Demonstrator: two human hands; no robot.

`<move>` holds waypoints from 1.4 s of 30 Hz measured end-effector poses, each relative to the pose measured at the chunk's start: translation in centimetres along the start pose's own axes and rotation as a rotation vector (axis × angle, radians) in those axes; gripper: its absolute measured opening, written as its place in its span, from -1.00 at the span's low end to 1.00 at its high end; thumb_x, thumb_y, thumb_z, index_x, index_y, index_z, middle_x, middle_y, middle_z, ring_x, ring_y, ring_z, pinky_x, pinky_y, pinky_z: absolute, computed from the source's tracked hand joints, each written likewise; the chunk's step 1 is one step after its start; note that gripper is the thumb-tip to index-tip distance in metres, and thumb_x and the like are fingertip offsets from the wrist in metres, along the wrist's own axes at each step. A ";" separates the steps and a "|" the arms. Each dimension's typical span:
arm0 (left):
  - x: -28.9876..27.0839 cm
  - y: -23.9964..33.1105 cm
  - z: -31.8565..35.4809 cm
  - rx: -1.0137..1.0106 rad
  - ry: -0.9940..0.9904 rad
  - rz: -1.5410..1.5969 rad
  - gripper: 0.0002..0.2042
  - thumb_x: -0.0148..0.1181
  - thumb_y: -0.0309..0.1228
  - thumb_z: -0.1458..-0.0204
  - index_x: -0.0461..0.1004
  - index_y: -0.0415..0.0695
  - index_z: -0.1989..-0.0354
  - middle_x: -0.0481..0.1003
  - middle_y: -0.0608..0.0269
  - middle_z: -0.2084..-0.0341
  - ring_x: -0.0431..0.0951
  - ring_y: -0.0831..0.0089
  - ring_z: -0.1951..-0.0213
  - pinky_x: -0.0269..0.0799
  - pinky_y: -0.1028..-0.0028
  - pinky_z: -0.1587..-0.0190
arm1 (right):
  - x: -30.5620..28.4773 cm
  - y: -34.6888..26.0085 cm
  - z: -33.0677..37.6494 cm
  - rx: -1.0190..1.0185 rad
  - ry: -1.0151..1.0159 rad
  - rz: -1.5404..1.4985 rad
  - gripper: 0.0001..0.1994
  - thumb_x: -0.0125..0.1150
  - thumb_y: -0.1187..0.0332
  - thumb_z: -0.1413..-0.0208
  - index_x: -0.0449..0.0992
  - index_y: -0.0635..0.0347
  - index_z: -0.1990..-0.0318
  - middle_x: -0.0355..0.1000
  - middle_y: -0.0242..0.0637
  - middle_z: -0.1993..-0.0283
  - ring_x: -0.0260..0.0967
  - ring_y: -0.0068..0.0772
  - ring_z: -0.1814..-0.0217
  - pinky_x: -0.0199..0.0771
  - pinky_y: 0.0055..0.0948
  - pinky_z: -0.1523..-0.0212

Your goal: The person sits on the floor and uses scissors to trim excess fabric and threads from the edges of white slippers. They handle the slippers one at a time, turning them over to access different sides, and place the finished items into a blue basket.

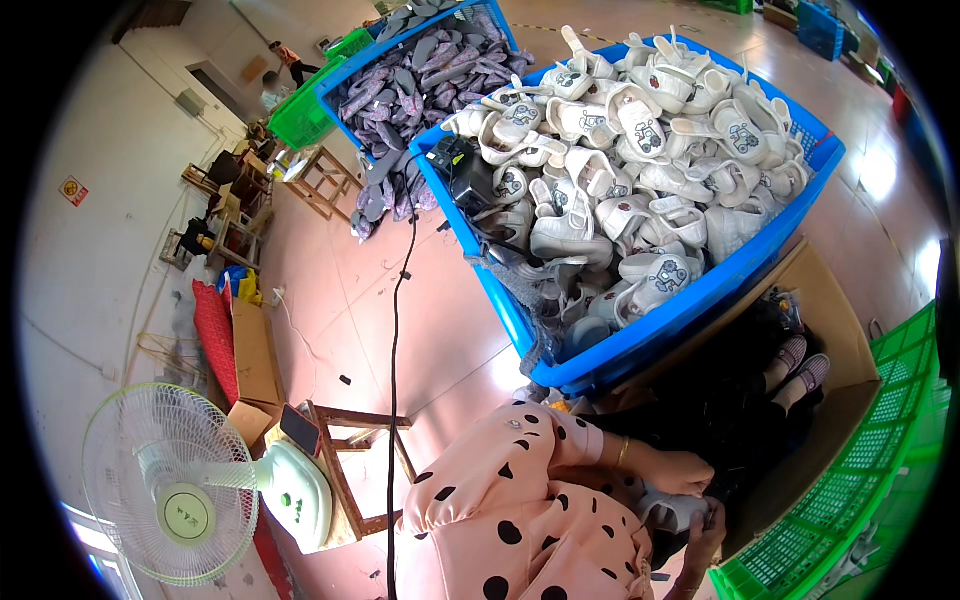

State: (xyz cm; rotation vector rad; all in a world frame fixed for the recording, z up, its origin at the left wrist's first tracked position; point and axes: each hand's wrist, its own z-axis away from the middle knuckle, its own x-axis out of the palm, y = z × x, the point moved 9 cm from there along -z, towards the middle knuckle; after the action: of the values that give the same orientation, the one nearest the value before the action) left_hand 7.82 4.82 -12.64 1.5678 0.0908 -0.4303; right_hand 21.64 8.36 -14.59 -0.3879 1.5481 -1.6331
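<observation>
In the lower right, close to my body, a small white shoe (672,511) sits between my two hands. My right hand (708,532) grips its edge, fingers curled around it. My left hand (683,474), with a bracelet at the wrist, is closed just above the shoe; what its fingers pinch is hidden. Ahead of my hands stands a large blue crate (655,338), heaped with white strap shoes (655,215), several bearing a small vehicle picture. A black box-shaped device (468,185) rests at the crate's left corner, near a grey cloth strip (520,283).
An open cardboard box (840,335) surrounds my legs, beside green crates (850,470). Leftward stand a fan (185,512) and a wooden stool (365,440) with a phone (299,430). A black cable (396,340) hangs down the view. Behind, another blue crate (335,98) holds purple-grey shoes.
</observation>
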 end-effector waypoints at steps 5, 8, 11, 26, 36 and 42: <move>0.2 0.3 1.0 -0.018 0.056 0.118 -0.81 0.18 -0.36 -0.09 0.45 -0.26 0.33 0.53 0.00 0.43 0.56 0.09 0.30 0.42 0.26 0.30 | 0.7 -0.8 0.9 0.022 -0.012 0.042 -0.69 0.08 0.50 -0.05 0.39 0.36 0.01 0.39 -0.28 0.20 0.31 -0.47 0.19 0.36 -0.49 0.10; 0.2 0.5 1.9 0.029 0.026 0.171 -0.79 0.19 -0.33 -0.09 0.46 -0.26 0.30 0.53 0.05 0.43 0.56 0.20 0.33 0.44 0.30 0.29 | 1.5 -1.9 1.0 -0.028 -0.031 0.055 -0.68 0.10 0.47 -0.05 0.41 0.35 0.02 0.40 -0.28 0.23 0.31 -0.48 0.22 0.36 -0.49 0.17; 0.4 -1.4 0.3 0.133 -0.135 0.226 -0.70 0.24 -0.26 -0.06 0.51 -0.27 0.20 0.57 0.08 0.35 0.57 0.36 0.30 0.48 0.36 0.26 | 0.8 -2.3 1.2 0.017 0.022 0.111 -0.67 0.15 0.46 -0.01 0.43 0.29 0.02 0.41 -0.27 0.27 0.33 -0.48 0.23 0.39 -0.45 0.18; -2.7 4.4 2.2 -0.010 -0.315 -0.263 -0.84 0.23 -0.42 0.02 0.59 -0.29 0.40 0.58 0.05 0.50 0.60 0.28 0.44 0.48 0.44 0.28 | 0.7 -6.2 3.2 -0.128 0.176 0.287 -0.61 0.41 0.27 0.02 0.47 0.19 0.05 0.47 -0.26 0.45 0.45 -0.34 0.49 0.46 -0.51 0.40; -1.7 3.3 1.6 -0.127 -0.207 0.465 -0.77 0.13 -0.34 -0.21 0.37 -0.15 0.04 0.44 0.30 0.53 0.34 0.62 0.53 0.27 0.62 0.46 | 0.5 -3.1 3.6 -0.014 0.125 -0.044 -0.64 0.35 0.35 -0.07 0.46 0.22 0.00 0.53 -0.35 0.27 0.39 -0.61 0.33 0.46 -0.61 0.21; -0.5 6.1 1.2 0.227 -0.159 -0.463 -0.77 0.20 -0.28 -0.14 0.46 -0.23 0.36 0.37 0.18 0.62 0.29 0.42 0.61 0.27 0.46 0.49 | 0.3 -1.8 3.7 0.079 0.109 -0.123 -0.66 0.32 0.36 -0.10 0.47 0.23 -0.02 0.49 -0.39 0.24 0.36 -0.66 0.22 0.43 -0.63 0.10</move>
State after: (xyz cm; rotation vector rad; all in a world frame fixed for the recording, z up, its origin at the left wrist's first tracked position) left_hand 9.08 3.41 -6.70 1.7271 0.2934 -0.9542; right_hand 23.47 5.47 -12.27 -0.3631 1.5598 -1.8317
